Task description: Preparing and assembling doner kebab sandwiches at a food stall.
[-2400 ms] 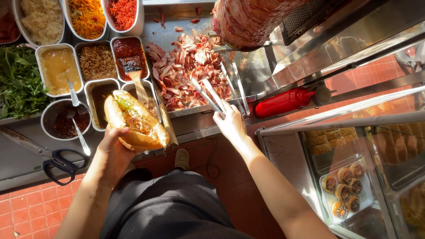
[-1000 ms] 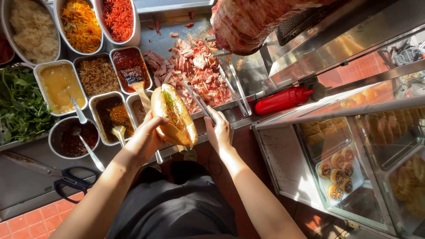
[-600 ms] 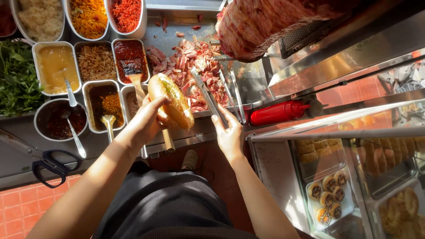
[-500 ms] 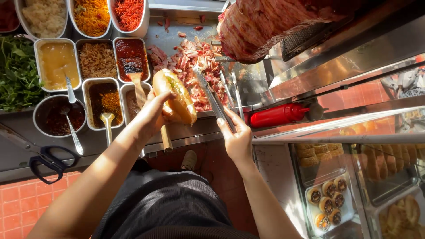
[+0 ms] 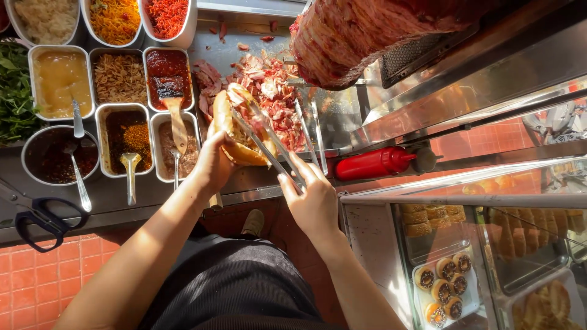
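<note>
two hands are working together: you are filling the split bread roll (image 5: pixel 239 131) over the tray of shaved meat (image 5: pixel 269 91).
your left hand (image 5: pixel 211 168), gripping the roll, is now holding it higher than a second ago; your right hand (image 5: pixel 312 198) is squeezing metal tongs (image 5: pixel 263 137) into it.

Glossy metal tongs (image 5: pixel 269 143), crusty bread roll (image 5: pixel 229 131), shiny plastic bottle (image 5: pixel 373 163)

Street-food stall: meat spit (image 5: pixel 367 36), topping tubs (image 5: pixel 61 79)
</note>
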